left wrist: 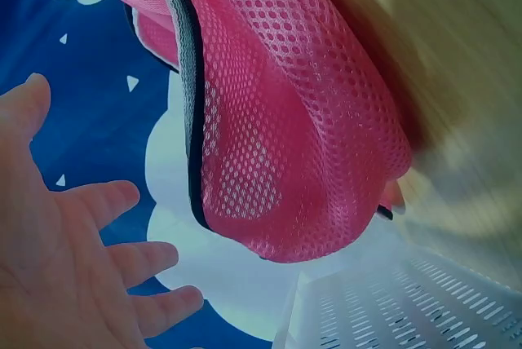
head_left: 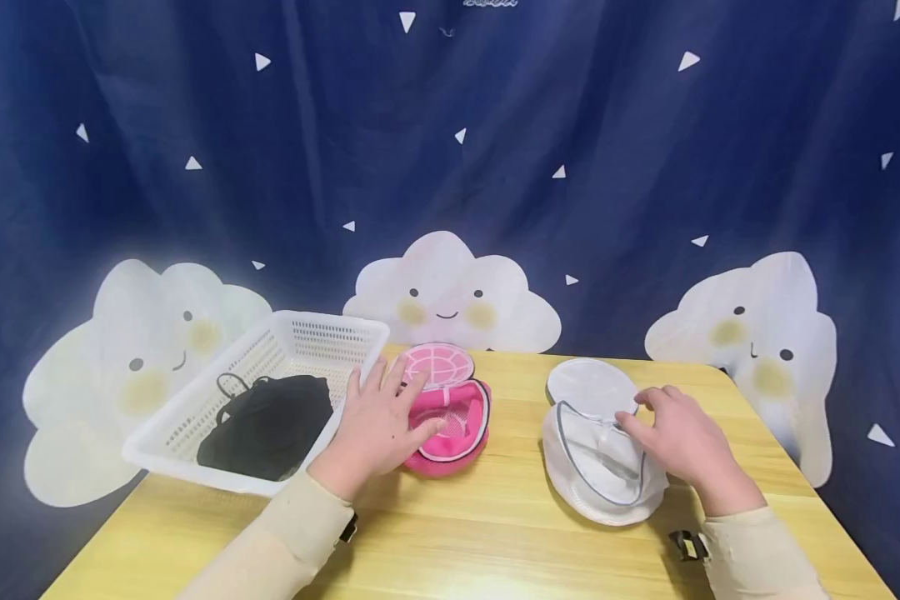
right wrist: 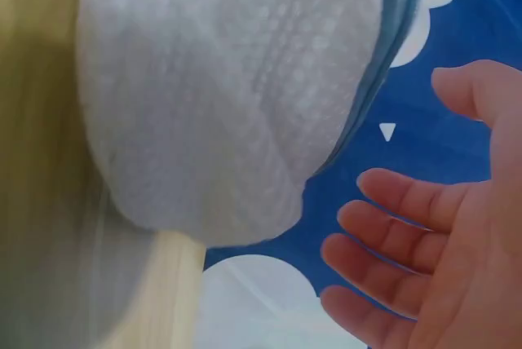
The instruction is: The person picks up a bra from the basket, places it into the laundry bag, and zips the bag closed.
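My left hand (head_left: 378, 421) hovers with spread fingers between the white basket and a pink mesh laundry bag (head_left: 438, 468). That bag stands on the table with its round, grid-patterned lid folded back; in the left wrist view its mesh side (left wrist: 302, 121) faces the open palm. Over at the right, a white mesh laundry bag (head_left: 588, 500) with a grey zipper edge also stands unzipped, its round lid (head_left: 591, 385) tipped back. My right hand (head_left: 682, 437) is beside its rim, fingers loosely bent and holding nothing. The right wrist view shows a gap between those fingers and the white bag (right wrist: 204, 121).
A white plastic basket (head_left: 187, 475) with slotted walls stands at the left of the wooden table (head_left: 495, 533). Black cloth with thin straps (head_left: 270, 425) lies inside it. Behind the table hangs a dark blue curtain (head_left: 450, 125) with clouds and triangles.
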The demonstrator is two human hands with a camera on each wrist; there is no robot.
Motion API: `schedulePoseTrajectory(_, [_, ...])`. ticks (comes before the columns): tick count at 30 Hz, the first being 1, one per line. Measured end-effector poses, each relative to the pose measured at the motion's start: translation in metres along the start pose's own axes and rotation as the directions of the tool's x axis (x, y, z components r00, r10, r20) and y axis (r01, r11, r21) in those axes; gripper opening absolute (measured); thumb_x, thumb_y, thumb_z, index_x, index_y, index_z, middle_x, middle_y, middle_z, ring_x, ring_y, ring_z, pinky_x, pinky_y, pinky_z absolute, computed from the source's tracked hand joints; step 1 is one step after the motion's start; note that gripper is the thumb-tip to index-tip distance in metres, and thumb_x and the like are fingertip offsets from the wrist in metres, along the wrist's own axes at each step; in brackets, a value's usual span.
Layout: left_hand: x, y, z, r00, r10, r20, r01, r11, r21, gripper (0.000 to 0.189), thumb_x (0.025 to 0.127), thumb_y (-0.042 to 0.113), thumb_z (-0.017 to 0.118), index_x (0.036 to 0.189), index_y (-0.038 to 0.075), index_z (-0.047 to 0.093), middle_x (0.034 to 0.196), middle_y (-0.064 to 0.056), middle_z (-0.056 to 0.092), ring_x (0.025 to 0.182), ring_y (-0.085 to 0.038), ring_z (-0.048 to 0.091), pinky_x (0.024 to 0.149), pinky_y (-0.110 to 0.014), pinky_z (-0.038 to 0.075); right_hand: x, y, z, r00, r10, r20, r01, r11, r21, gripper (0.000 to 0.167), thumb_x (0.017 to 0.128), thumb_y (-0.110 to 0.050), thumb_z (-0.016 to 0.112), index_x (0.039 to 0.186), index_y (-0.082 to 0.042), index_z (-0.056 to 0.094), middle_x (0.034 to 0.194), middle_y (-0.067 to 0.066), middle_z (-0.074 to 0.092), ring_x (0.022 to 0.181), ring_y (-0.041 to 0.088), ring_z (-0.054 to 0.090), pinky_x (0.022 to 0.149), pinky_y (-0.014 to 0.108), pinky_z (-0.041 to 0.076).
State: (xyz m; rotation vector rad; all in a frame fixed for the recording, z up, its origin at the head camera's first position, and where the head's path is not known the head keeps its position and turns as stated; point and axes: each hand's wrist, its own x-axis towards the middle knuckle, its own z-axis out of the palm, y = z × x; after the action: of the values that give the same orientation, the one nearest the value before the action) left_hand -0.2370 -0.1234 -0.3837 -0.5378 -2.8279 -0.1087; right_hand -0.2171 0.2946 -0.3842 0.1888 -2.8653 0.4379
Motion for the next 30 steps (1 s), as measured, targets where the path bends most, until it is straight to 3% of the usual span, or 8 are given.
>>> schedulePoseTrajectory(8, [-0.001,0.003,-0.002,1.000,0.003,0.016,-0.004,0.999,0.037,0.084,0.092,0.072,0.048,0.158,0.021,0.038,0.162,-0.018,0.030,0.147,-0.047,0.021,0.112,-0.070,0.015,0.003,0.011,0.006,0.986,0.089,0.143,-0.086,0.996,-0.025,0.071,0.094,-0.067,0.053,0.113,0.000,0.065,0.111,0.019,0.068,0.094,0.037,0.066,0.063,0.052,0.049])
schedulePoseTrajectory(15, [0.001,0.004,0.000,1.000,0.009,0.013,-0.009,0.999,0.040,0.083,0.093,0.073,0.045,0.157,0.020,0.040,0.161,-0.017,0.031,0.147,-0.046,0.023,0.113,-0.070,0.015,0.004,0.020,0.010,0.950,0.172,0.260,-0.162,0.985,-0.061,0.076,0.091,-0.079,0.042,0.096,-0.007,0.065,0.089,0.009,0.067,0.076,0.027,0.062,0.055,0.041,0.041])
schedulePoseTrajectory(19, [0.001,0.003,0.001,1.000,0.005,0.030,-0.006,0.999,0.044,0.082,0.093,0.072,0.045,0.156,0.021,0.040,0.162,-0.017,0.031,0.147,-0.045,0.022,0.113,-0.070,0.014,0.006,0.024,0.017,0.933,0.183,0.310,-0.172,0.983,-0.062,0.074,0.089,-0.082,0.041,0.087,-0.012,0.065,0.085,0.007,0.065,0.073,0.024,0.057,0.055,0.040,0.041])
schedulePoseTrajectory(22, [0.002,0.003,0.001,0.999,0.004,0.032,-0.005,0.999,0.039,0.081,0.094,0.072,0.046,0.156,0.021,0.041,0.161,-0.017,0.031,0.147,-0.046,0.023,0.113,-0.070,0.014,0.007,0.026,0.022,0.931,0.157,0.328,-0.153,0.987,-0.040,0.067,0.090,-0.076,0.049,0.085,-0.011,0.065,0.086,0.008,0.065,0.073,0.024,0.057,0.058,0.042,0.043])
schedulePoseTrajectory(25, [0.002,0.002,0.000,1.000,0.003,0.030,-0.004,1.000,0.026,0.080,0.093,0.071,0.048,0.155,0.020,0.043,0.160,-0.017,0.033,0.146,-0.046,0.024,0.112,-0.070,0.015,0.008,0.029,0.027,0.934,0.124,0.336,-0.128,0.992,-0.011,0.049,0.094,-0.060,0.058,0.084,-0.012,0.063,0.083,0.007,0.063,0.073,0.023,0.056,0.061,0.042,0.044])
schedulePoseTrajectory(30, [0.000,-0.001,-0.006,0.999,0.001,0.050,-0.002,1.000,0.012,0.081,0.092,0.071,0.050,0.155,0.020,0.043,0.160,-0.016,0.034,0.147,-0.045,0.024,0.113,-0.069,0.017,0.009,0.029,0.030,0.953,0.087,0.290,-0.109,0.992,0.061,0.023,0.096,-0.030,0.057,0.082,-0.013,0.055,0.075,0.004,0.055,0.068,0.022,0.052,0.059,0.038,0.041])
